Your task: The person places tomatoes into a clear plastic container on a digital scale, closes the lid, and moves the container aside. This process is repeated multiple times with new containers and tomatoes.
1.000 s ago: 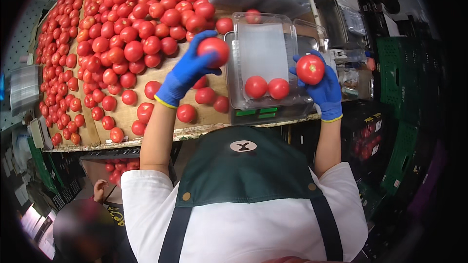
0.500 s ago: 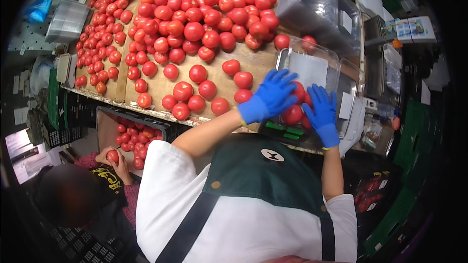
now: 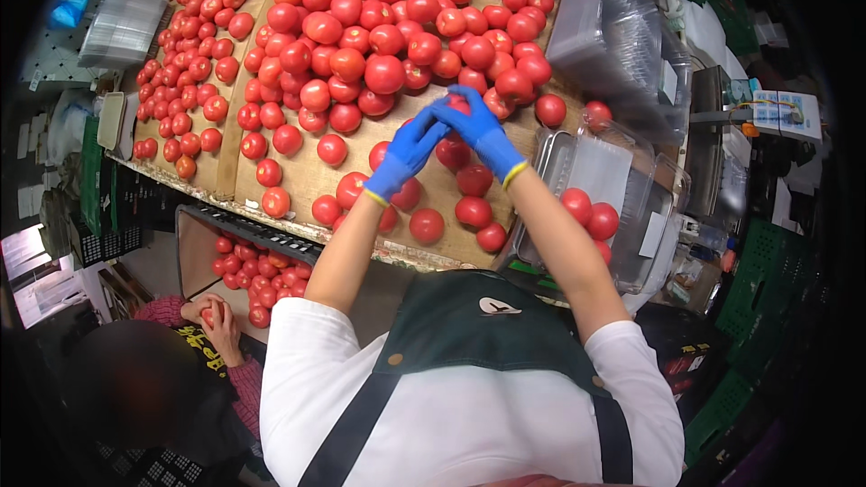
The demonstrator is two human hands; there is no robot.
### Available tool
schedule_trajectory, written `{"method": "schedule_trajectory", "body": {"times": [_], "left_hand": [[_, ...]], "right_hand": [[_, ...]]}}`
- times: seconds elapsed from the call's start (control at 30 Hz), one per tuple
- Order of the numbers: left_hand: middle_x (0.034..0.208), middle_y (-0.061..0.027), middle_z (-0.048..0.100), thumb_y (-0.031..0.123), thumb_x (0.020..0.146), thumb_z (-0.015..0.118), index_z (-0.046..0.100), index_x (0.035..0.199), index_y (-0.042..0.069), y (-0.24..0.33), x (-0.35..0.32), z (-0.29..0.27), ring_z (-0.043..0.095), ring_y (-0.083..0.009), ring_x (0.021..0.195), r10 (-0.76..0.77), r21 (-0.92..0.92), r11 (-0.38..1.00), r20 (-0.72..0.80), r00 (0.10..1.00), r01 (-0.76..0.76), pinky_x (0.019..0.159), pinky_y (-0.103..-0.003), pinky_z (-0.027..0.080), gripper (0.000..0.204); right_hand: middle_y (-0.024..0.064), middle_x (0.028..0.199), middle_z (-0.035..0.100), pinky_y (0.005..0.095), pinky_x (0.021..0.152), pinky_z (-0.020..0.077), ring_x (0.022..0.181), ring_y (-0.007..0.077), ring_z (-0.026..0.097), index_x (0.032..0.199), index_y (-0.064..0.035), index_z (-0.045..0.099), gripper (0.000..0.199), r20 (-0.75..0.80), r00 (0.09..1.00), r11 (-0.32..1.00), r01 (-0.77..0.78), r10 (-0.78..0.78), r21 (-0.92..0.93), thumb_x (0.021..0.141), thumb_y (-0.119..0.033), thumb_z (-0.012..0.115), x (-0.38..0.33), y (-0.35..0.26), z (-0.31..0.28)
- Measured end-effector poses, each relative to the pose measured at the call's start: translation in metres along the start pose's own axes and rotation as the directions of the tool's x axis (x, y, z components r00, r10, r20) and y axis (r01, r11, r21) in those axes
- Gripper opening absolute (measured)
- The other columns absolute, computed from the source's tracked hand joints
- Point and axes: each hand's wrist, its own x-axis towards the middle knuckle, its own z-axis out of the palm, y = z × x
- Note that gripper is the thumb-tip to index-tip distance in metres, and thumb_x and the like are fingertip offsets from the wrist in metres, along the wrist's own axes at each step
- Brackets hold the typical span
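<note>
Left hand [image 3: 408,149]: our blue-gloved fingers [image 3: 431,126] curl half-closed over a tomato [image 3: 457,105]; whether they grip it, we cannot tell.
Right hand [image 3: 483,131]: fingers cupped over that tomato's far side, touching the left fingertips.
Doing it well: we judge a light two-handed lift best, no squeezing, without nudging the heap [image 3: 379,27] just beyond our fingers.
Counts: tray [image 3: 622,185] right of our fingers holds two visible tomatoes; heap too many to count.

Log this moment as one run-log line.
left hand: blue glove, on red tomatoes | right hand: blue glove, touching a tomato | clear plastic tray: some tomatoes inside, at right
</note>
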Motion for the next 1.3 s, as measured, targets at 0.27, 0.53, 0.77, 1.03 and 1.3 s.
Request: {"method": "schedule_trajectory", "body": {"times": [0.27,0.53,0.77,1.03,1.3], "left_hand": [[0.130,-0.0165,0.048,0.030,0.081,0.065,0.051,0.126,0.015,-0.087,-0.004,-0.048,0.047,-0.0335,0.118,0.057,0.621,0.779,0.064,0.996,-0.084,0.093,-0.042,0.045,0.049],[0.115,-0.0188,0.049,0.029,0.074,0.066,0.053,0.113,0.013,-0.071,0.022,-0.015,0.050,-0.0365,0.099,0.318,0.984,0.175,-0.075,0.945,0.019,0.084,-0.048,0.044,0.044],[0.104,-0.0173,0.060,0.043,0.077,0.066,0.053,0.118,0.010,-0.102,0.006,0.038,0.059,-0.0307,0.097,-0.116,0.543,0.834,0.004,0.993,0.096,0.085,-0.040,0.047,0.054],[0.128,-0.0133,0.046,0.030,0.088,0.060,0.041,0.131,0.011,0.048,0.013,0.089,0.052,-0.0302,0.111,0.058,-0.005,0.998,0.298,0.953,-0.059,0.091,-0.042,0.048,0.050],[0.129,-0.0177,0.043,0.041,0.082,0.060,0.051,0.121,0.010,0.064,0.017,0.224,0.039,-0.0376,0.122,0.131,0.741,0.505,0.441,0.888,-0.443,0.103,-0.047,0.030,0.051]], "right_hand": [[0.0122,0.110,0.059,0.0322,0.058,0.0495,0.096,0.0296,0.060,0.109,-0.0116,0.054,0.032,0.478,0.804,0.530,-0.593,0.353,0.607,0.092,-0.039,0.051,-0.173,-0.035,-0.039],[0.0175,0.125,0.048,0.0374,0.067,0.0544,0.110,0.0341,0.054,0.126,-0.0103,0.040,0.054,0.146,0.977,0.638,-0.213,0.157,0.740,0.080,-0.022,0.066,-0.280,-0.032,-0.105],[0.0165,0.120,0.052,0.0323,0.065,0.0538,0.104,0.0319,0.058,0.132,-0.0087,0.035,0.069,-0.051,0.998,0.759,0.007,0.034,0.651,0.074,-0.017,0.071,-0.308,-0.036,-0.138],[0.0111,0.121,0.050,0.0372,0.091,0.0454,0.107,0.0277,0.054,0.124,-0.0078,0.047,0.059,-0.366,0.849,0.831,0.142,-0.382,-0.539,0.074,-0.024,0.074,-0.281,-0.018,-0.204],[0.0096,0.129,0.049,0.0532,0.109,0.0138,0.122,0.0258,0.045,0.128,-0.0127,0.048,0.055,-0.064,0.772,0.104,0.003,-0.632,-0.995,0.082,-0.039,0.061,-0.191,0.017,-0.223]]}}
